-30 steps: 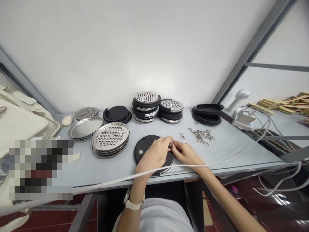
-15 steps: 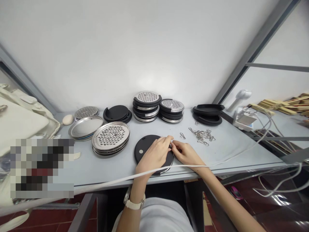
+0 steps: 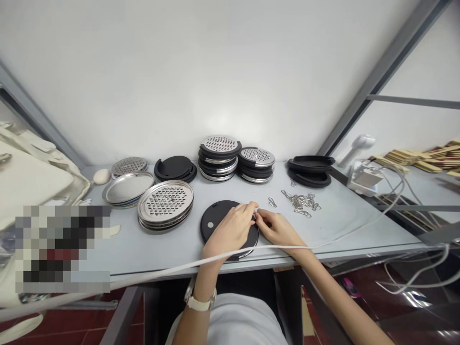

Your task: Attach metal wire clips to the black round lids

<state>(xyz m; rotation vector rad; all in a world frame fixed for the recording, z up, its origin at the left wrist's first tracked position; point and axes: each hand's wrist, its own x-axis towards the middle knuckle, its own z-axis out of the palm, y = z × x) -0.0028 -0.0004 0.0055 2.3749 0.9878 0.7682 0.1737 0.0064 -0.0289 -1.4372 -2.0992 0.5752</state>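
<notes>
A round black disc (image 3: 219,214) with a small pale dot lies near the table's front edge, a strip of shiny metal showing along its lower right rim. My left hand (image 3: 230,230) lies across this disc, its fingers closed over the right edge. My right hand (image 3: 276,229) is pinched at that same edge, its fingertips meeting those of the left. Whatever small piece is between the right fingers is mostly hidden. Just beyond the hands lie a couple of wire hooks (image 3: 272,202), with a heap of similar metal hooks (image 3: 304,201) to their right.
Round metal grater plates (image 3: 166,203) are stacked on the left, beside smooth metal discs (image 3: 129,188). Black covers (image 3: 175,168), assembled graters (image 3: 220,155) and black rings (image 3: 309,172) stand along the wall. A white cable (image 3: 161,273) crosses in front of my forearms.
Both hands keep almost the same place at the disc's right edge. The view has shifted very slightly; nothing else visibly differs.
</notes>
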